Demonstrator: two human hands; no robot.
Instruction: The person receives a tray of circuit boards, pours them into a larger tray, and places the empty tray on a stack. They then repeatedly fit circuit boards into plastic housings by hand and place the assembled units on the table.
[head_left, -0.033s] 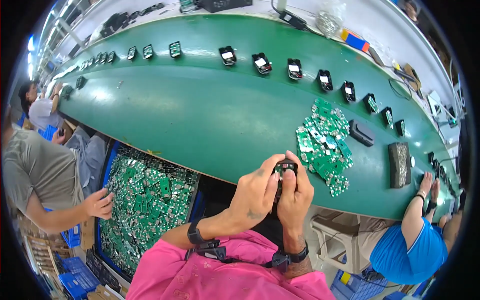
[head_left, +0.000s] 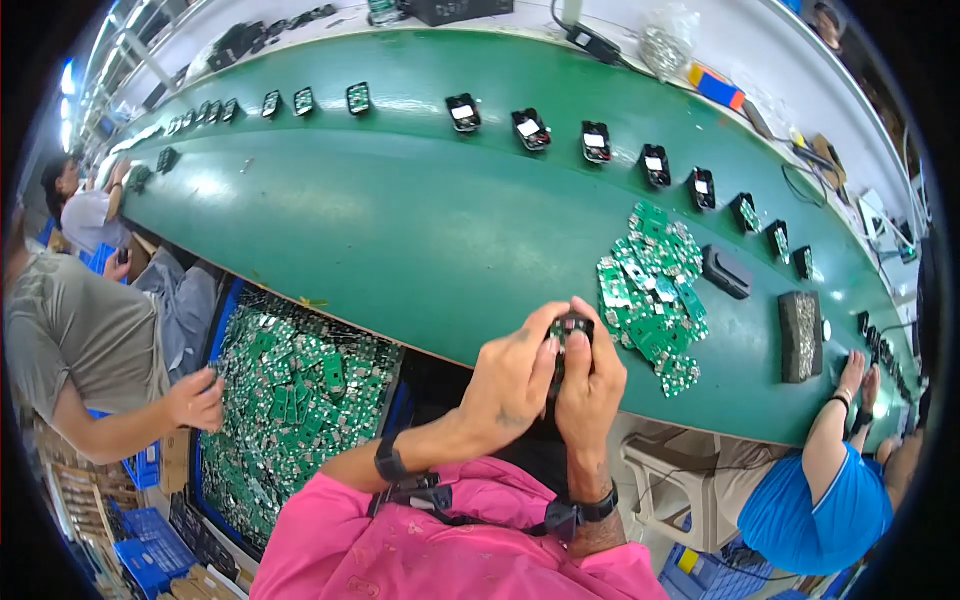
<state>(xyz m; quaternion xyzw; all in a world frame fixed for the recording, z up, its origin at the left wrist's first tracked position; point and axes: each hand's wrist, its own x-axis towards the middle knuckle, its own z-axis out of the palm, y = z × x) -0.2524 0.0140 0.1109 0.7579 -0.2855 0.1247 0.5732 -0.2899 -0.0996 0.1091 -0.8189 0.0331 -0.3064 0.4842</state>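
Between both of my hands is a small black plastic housing with a green circuit board in it [head_left: 572,325], held just over the table's near edge. My left hand [head_left: 512,375] wraps its left side, thumb pressed on the board. My right hand [head_left: 590,385] grips the other side, with its thumb also on top. Fingers hide most of the housing. Just beyond my right hand lies a heap of loose green circuit boards [head_left: 650,290]. A closed dark case [head_left: 726,271] rests beside that heap.
A row of open black housings [head_left: 596,142] curves along the green table [head_left: 400,210]. A blue-rimmed bin full of circuit boards [head_left: 290,400] stands below the edge at left. A dark foam block [head_left: 800,335] lies at right. Co-workers sit on both sides; one hand [head_left: 195,400] hovers over the bin.
The view has shifted slightly. Both my hands keep their grip on the housing, almost unmoved. The left co-worker's hand over the bin has risen a little.
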